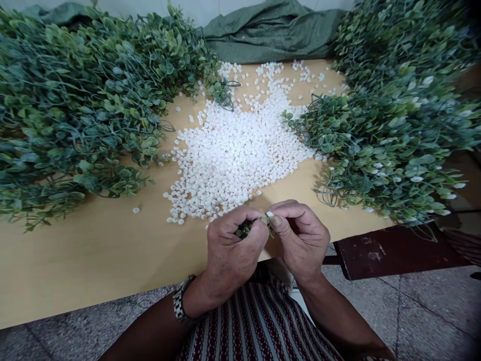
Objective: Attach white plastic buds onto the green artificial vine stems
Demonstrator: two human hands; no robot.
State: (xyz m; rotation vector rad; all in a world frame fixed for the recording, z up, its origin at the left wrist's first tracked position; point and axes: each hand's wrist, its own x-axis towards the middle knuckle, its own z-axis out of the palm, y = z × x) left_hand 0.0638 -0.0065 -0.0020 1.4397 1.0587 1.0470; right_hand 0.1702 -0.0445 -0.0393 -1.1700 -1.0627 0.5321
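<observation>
My left hand [233,245] is closed around a small green artificial leaf sprig [245,230] at the near edge of the table. My right hand [300,235] pinches a small white piece [269,214] against the tip of that sprig, thumb and forefinger touching it. Both hands meet just in front of a large heap of white pieces [233,150] spread across the middle of the wooden table [93,250].
A big pile of green artificial foliage [75,105] covers the table's left side. Another foliage pile [394,115], dotted with white pieces, fills the right. A green cloth sack [270,30] lies at the back. A dark red bench [394,250] stands at the right.
</observation>
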